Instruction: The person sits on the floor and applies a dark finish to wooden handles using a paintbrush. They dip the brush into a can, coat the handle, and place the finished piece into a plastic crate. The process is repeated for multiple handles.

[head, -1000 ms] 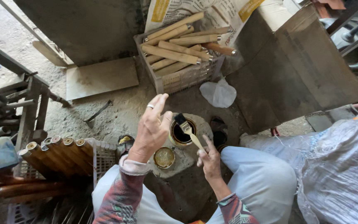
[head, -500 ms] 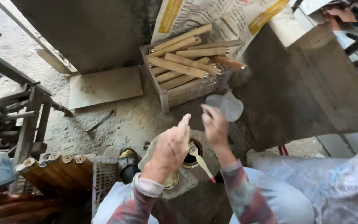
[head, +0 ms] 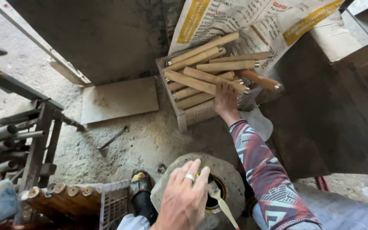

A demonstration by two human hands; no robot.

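Item: my right hand (head: 224, 101), moved up-frame from the dark round tin (head: 213, 196), now grips one pale wooden handle (head: 205, 81) in the crate (head: 179, 115); left hand (head: 184, 198) open-fingered over the brush (head: 222, 204).

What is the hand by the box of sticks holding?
The right hand reaches into the crate and touches a wooden handle near its middle; whether it grips it cannot be told.

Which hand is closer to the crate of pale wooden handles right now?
Right. The right hand reaches into the slatted crate, fingers on a pale wooden handle. The left hand rests well below, over the round grey stone beside the brush.
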